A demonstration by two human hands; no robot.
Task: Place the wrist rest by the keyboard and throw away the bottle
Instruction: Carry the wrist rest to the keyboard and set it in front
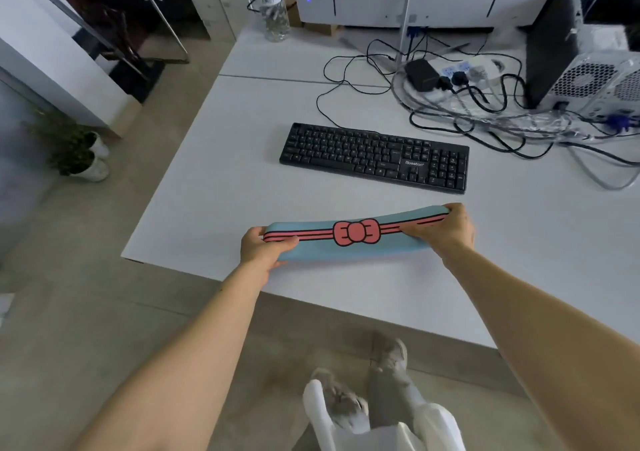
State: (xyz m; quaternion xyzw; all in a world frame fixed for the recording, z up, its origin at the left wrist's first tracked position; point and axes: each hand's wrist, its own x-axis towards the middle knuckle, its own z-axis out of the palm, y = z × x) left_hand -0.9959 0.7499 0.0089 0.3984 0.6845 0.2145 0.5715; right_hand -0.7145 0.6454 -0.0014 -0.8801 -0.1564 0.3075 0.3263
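A long light-blue wrist rest (356,246) with a pink bow and stripes is held over the white desk (221,180), a short way in front of the black keyboard (374,156). My left hand (263,248) grips its left end and my right hand (446,227) grips its right end. The rest runs roughly parallel to the keyboard, its right end slightly farther from me. A clear plastic bottle (273,4) with a white label stands upright at the desk's far left edge, well away from both hands.
A tangle of cables, a power strip (460,73) and a black adapter lie behind the keyboard. A computer tower (588,70) stands at the right. Small potted plants (83,156) sit on the floor at the left. My feet show below the desk's front edge.
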